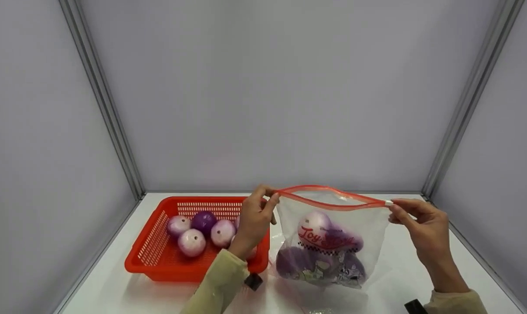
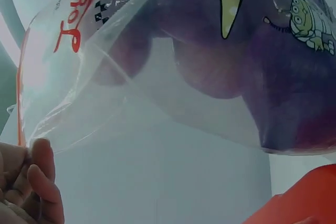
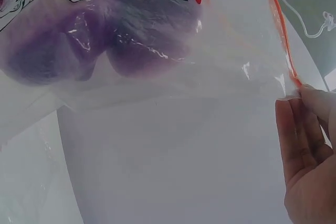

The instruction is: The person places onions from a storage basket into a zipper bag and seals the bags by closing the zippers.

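A clear zip bag (image 1: 333,270) with an orange-red top strip and printed cartoon figures hangs between both hands, its mouth partly apart. Several purple and whitish balls show through the plastic. My left hand (image 1: 255,218) pinches the bag's top left corner; in the left wrist view its fingers (image 2: 43,166) meet at that edge. At the other top corner, by the white slider (image 1: 389,203), my right hand (image 1: 426,226) pinches the strip between thumb and fingers, as the right wrist view also shows.
Left of the bag stands a red-orange plastic basket (image 1: 143,257) holding several purple-and-white balls (image 1: 192,243). My left forearm crosses its right end. Another clear plastic sheet or bag seems to lie on the white table (image 1: 102,292) below. Grey panels with metal corner posts (image 1: 110,113) enclose the space.
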`<state>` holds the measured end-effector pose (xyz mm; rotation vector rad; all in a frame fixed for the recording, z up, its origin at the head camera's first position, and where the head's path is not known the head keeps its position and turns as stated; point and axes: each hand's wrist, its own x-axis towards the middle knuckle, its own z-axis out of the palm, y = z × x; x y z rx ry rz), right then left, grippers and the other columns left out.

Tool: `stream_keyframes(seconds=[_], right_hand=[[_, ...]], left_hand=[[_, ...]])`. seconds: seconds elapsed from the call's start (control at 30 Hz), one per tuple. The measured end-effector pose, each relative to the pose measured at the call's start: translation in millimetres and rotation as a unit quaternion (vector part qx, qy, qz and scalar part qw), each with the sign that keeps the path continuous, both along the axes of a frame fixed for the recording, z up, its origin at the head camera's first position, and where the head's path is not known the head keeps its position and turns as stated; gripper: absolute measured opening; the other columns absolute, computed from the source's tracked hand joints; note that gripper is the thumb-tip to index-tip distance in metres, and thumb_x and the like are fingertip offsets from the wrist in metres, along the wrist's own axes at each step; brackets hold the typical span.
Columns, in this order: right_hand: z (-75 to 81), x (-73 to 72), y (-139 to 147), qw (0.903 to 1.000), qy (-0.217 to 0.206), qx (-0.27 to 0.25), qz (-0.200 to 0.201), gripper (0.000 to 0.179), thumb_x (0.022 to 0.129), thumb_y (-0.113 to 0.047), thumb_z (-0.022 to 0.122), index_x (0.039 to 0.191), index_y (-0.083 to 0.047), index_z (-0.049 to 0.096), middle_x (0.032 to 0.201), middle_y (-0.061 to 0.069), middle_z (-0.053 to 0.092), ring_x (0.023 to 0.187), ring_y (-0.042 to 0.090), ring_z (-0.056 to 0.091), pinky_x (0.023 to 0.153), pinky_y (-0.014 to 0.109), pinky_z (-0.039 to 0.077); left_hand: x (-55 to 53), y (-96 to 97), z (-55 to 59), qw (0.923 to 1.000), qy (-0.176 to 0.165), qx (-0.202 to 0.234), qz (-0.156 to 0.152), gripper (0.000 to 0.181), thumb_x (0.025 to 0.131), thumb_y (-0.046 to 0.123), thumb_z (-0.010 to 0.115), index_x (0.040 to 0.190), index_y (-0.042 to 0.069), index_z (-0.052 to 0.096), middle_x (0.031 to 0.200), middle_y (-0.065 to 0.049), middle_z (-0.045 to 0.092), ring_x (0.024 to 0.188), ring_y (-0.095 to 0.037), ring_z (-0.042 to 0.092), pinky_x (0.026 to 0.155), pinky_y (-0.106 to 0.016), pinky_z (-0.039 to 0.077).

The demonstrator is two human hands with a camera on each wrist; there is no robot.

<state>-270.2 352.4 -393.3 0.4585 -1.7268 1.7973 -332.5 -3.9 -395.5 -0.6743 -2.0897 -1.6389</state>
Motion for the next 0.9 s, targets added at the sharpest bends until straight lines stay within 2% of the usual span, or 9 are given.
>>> stream_keyframes(seconds=[0.1, 0.23, 0.33, 0.47, 0.63, 0.73, 0.9], right_hand=[[-6.1, -3.2, -4.2, 0.9998, -0.015, 0.005, -0.014, 0.02, 0.091, 0.013, 0.07, 0.108, 0.021, 0.068, 0.092, 0.006, 0.077, 0.072, 0.013, 0.072, 0.068, 0.025, 0.062], [-11.9, -5.9, -7.2, 0.999, -0.033, 0.012, -0.027, 0.02, 0.091, 0.011, 0.071, 0.108, 0.02, 0.068, 0.091, 0.006, 0.078, 0.068, 0.014, 0.072, 0.068, 0.026, 0.062], [-14.5, -6.0, -5.4, 0.9982, -0.044, 0.015, -0.037, 0.021, 0.091, 0.01, 0.071, 0.109, 0.019, 0.069, 0.091, 0.006, 0.078, 0.067, 0.016, 0.072, 0.068, 0.026, 0.063], [-18.7, -5.7, 0.6, 0.9979, -0.052, 0.023, -0.03, 0.021, 0.092, 0.009, 0.071, 0.11, 0.018, 0.068, 0.092, 0.007, 0.078, 0.068, 0.017, 0.072, 0.07, 0.027, 0.063], [-24.8, -4.7, 9.3, 0.9959, -0.076, 0.035, -0.035, 0.019, 0.093, 0.008, 0.07, 0.11, 0.017, 0.069, 0.091, 0.006, 0.078, 0.07, 0.016, 0.073, 0.072, 0.027, 0.063], [-25.5, -4.1, 11.5, 0.9952, -0.083, 0.034, -0.04, 0.019, 0.093, 0.008, 0.07, 0.11, 0.016, 0.069, 0.09, 0.008, 0.078, 0.071, 0.016, 0.074, 0.072, 0.027, 0.063], [-22.7, -2.8, 9.3, 0.9956, -0.081, 0.034, -0.034, 0.02, 0.093, 0.008, 0.071, 0.11, 0.017, 0.069, 0.092, 0.006, 0.078, 0.073, 0.016, 0.075, 0.073, 0.028, 0.063]], left_hand=[[0.9, 0.5, -4.3, 0.9996, -0.01, -0.024, 0.004, 0.015, 0.106, 0.027, 0.061, 0.104, 0.014, 0.07, 0.093, -0.008, 0.069, 0.048, -0.018, 0.06, 0.044, -0.022, 0.044], [3.5, 0.7, -7.9, 0.9983, 0.008, -0.052, 0.024, 0.013, 0.105, 0.026, 0.062, 0.103, 0.016, 0.071, 0.091, -0.004, 0.071, 0.048, -0.01, 0.06, 0.046, -0.023, 0.047], [3.3, -2.4, -10.2, 0.9974, 0.012, -0.06, 0.038, 0.012, 0.105, 0.026, 0.063, 0.103, 0.018, 0.071, 0.09, -0.004, 0.072, 0.049, -0.013, 0.062, 0.048, -0.025, 0.049], [0.5, -10.0, -13.3, 0.9973, -0.005, -0.056, 0.047, 0.012, 0.105, 0.025, 0.062, 0.103, 0.018, 0.071, 0.091, -0.006, 0.073, 0.052, -0.023, 0.065, 0.05, -0.026, 0.053], [-2.4, -17.2, -14.1, 0.998, -0.023, -0.048, 0.032, 0.012, 0.105, 0.022, 0.062, 0.103, 0.015, 0.071, 0.092, -0.005, 0.071, 0.059, -0.035, 0.067, 0.052, -0.027, 0.056], [-2.3, -18.7, -12.6, 0.9978, -0.025, -0.054, 0.028, 0.012, 0.105, 0.024, 0.062, 0.104, 0.017, 0.072, 0.092, -0.004, 0.071, 0.06, -0.034, 0.068, 0.053, -0.028, 0.056], [-2.7, -19.5, -13.0, 0.9977, -0.032, -0.051, 0.031, 0.012, 0.105, 0.024, 0.062, 0.104, 0.018, 0.072, 0.094, -0.007, 0.072, 0.062, -0.033, 0.068, 0.055, -0.027, 0.057]])
